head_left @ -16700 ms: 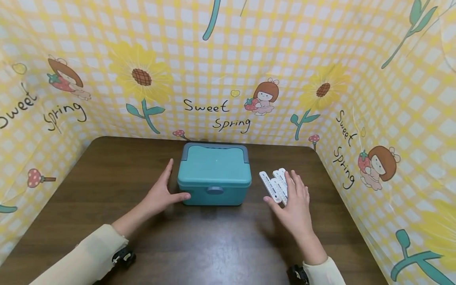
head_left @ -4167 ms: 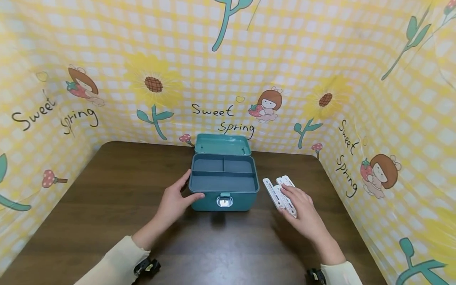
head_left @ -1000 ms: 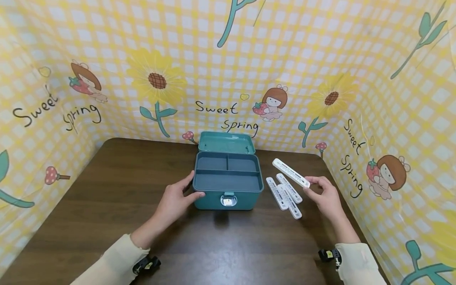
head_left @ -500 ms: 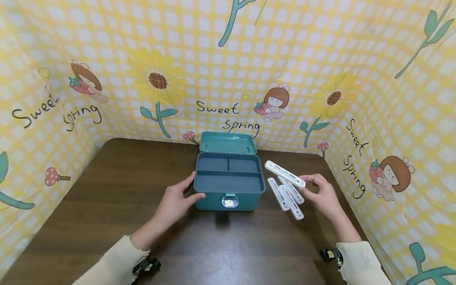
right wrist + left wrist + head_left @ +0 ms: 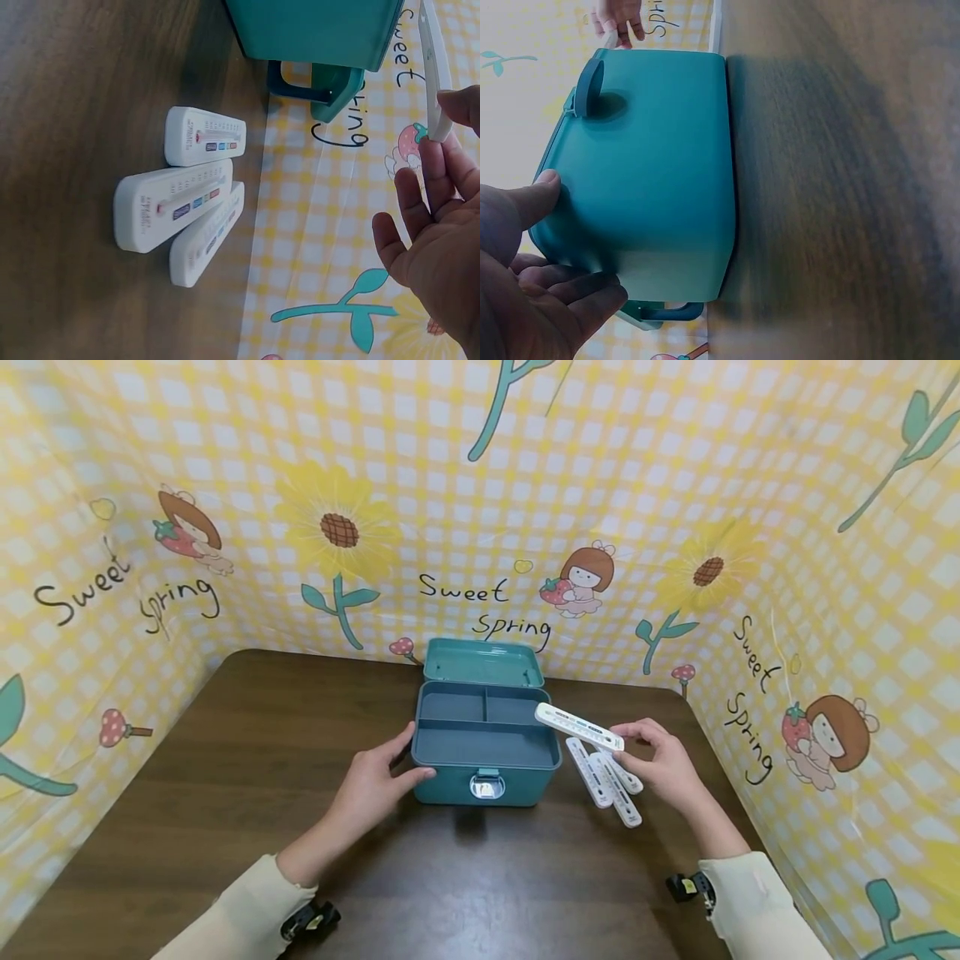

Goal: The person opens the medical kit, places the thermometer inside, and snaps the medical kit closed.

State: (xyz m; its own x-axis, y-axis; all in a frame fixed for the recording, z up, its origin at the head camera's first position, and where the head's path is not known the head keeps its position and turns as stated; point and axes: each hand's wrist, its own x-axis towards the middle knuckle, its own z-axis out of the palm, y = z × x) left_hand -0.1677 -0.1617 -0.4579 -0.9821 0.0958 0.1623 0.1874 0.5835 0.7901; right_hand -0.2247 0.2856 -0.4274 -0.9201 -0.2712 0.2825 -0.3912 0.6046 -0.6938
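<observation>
**One strip lifted, three left on the table**

One white thermometer strip (image 5: 578, 726) is off the table and hangs over the right rim of the open teal box (image 5: 486, 766). A second ago it was held further right, clear of the box; half a second ago it had only reached the rim. Its far end now pokes over the right rear compartment. It has not been let go.

Left to right:

- Left hand (image 5: 372, 782): wraps the near left corner of the box, thumb on the front face, fingers along the left side. The left wrist view confirms a curled grip. Position unchanged over the last few seconds; it steadies the box.
- Box: lid (image 5: 483, 662) thrown back against the far wall, latch (image 5: 486, 786) facing near. Inner tray shows one long near compartment and two small far ones. Nothing visible in any of them.
- Right hand (image 5: 660, 765): pinches the near end of the raised strip between thumb and fingertips, other fingers loosely spread. Seen edge-on in the right wrist view.
- Table (image 5: 225, 760): three more strips (image 5: 609, 777) lie side by side just right of the box, untouched, where there were four.

Judgement: the first of four strips is on its way into the box; placement not yet done, three to follow.
</observation>
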